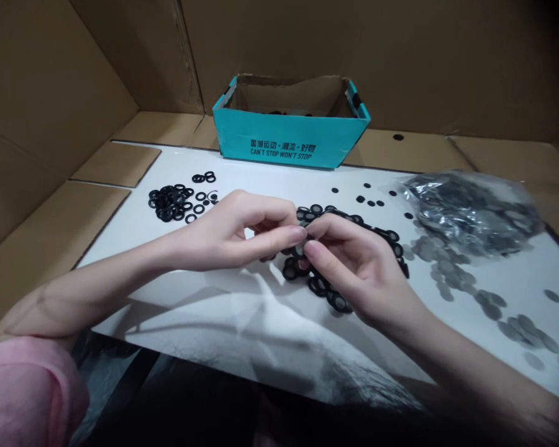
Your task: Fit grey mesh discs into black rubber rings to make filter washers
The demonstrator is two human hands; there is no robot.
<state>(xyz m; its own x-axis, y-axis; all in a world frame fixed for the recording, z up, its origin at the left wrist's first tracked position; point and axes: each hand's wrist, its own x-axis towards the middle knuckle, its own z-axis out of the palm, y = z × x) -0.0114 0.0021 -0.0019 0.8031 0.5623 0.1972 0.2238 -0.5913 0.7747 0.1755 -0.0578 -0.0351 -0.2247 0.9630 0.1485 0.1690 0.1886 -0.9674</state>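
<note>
Over the middle of the white board (190, 310), my left hand (242, 233) and my right hand (363, 261) meet, both closed in a pinch. Between their thumbs and fingers is a small black ring washer (300, 249) with a greyish centre, partly hidden by the fingertips. Just beneath and behind the hands spreads a pile of black ring washers (338, 301), many with grey discs inside. Beyond my left hand lies a second pile of black rings (168, 203) with open centres. Loose grey mesh-like discs (447, 270) are scattered to the right of my right hand.
A turquoise box (291, 139) with dark pieces inside stands at the back. A clear plastic bag (475, 211) full of grey discs lies at the right. Several small black discs (361, 199) dot the board near the box. Cardboard walls (377, 56) enclose the workspace.
</note>
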